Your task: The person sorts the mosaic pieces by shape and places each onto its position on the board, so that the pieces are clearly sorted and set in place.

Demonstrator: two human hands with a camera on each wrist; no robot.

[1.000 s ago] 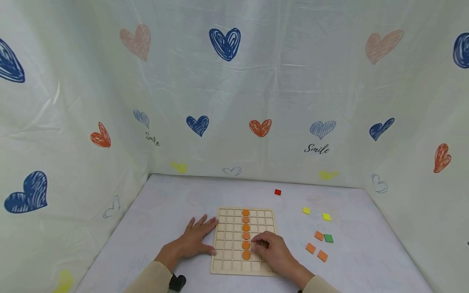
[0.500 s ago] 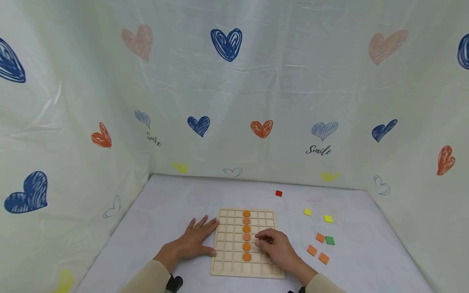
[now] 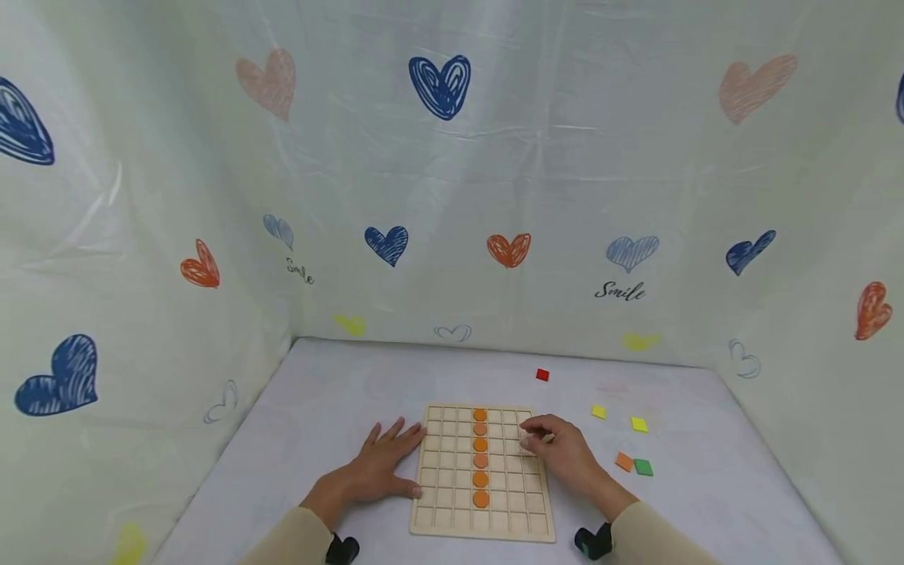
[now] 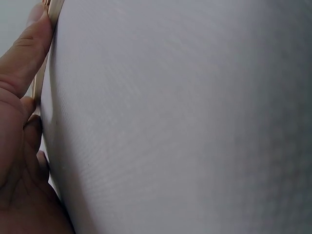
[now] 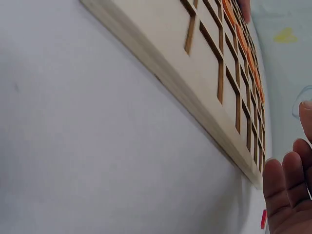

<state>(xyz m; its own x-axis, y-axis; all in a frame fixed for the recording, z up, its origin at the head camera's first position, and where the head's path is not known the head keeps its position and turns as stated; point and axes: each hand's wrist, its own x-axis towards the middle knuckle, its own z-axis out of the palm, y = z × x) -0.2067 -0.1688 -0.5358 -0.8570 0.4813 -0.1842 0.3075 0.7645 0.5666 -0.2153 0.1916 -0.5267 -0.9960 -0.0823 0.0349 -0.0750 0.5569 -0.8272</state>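
The right hand (image 3: 565, 453) has moved up and right from the middle of the wooden grid board (image 3: 452, 521) to the upper part of its right edge; two orange tiles seen lower right earlier are out of sight, the right wrist and sleeve now crossing that spot. The board lies flat at lower centre of the frame. Six orange discs (image 3: 480, 461), some paler, line one column down its middle. The right hand's fingers curl loosely, thumb and forefinger tips apart; whether they touch the board is unclear. The left hand (image 3: 381, 471) stays spread at the board's left edge, thumb and fingertips touching it. To the right of the board, an orange tile (image 3: 624, 461) lies just beside a green tile (image 3: 643, 468), with two yellow tiles (image 3: 639, 424) above them. A red tile (image 3: 542, 375) sits above the board, on the pale tabletop (image 3: 353, 384). Behind hangs a white sheet (image 3: 537, 173) printed with hearts.
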